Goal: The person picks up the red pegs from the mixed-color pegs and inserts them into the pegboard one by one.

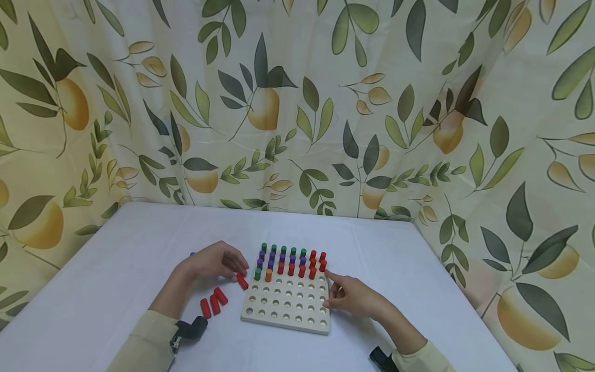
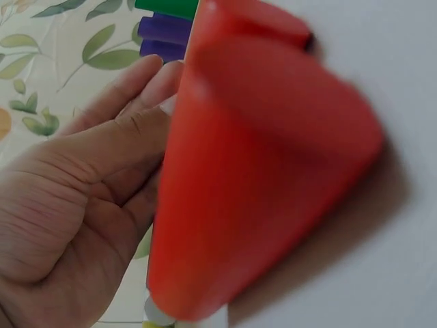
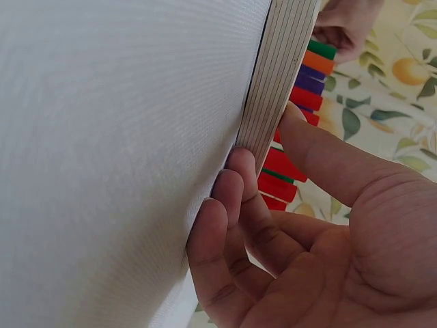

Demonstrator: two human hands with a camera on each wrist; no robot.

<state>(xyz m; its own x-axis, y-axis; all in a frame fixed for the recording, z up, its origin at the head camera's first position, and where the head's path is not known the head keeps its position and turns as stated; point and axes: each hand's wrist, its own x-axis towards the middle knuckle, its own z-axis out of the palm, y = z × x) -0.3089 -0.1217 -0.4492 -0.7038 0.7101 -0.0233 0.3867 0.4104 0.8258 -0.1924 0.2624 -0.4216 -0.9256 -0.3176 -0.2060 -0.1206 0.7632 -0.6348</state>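
A light wooden pegboard (image 1: 283,323) lies on the table. Green, purple, red and orange pegs stand upright in its back rows, while the front rows show bare holes. My right hand (image 1: 355,297) holds the board's right edge, its thumb (image 3: 297,126) at the upper rim and curled fingers against the side. Just left of the board is my left hand (image 1: 220,261), thumb and fingertips right at the far end of a red peg (image 1: 242,281). Whether they pinch it I cannot tell; a large red peg (image 2: 252,171) blocks the fingertips in the left wrist view.
Three loose red pegs (image 1: 215,304) lie on the white tablecloth near my left forearm. A small blue thing (image 1: 192,253) peeks out behind the left wrist. A fruit-patterned curtain (image 1: 297,103) hangs behind the table and at its sides.
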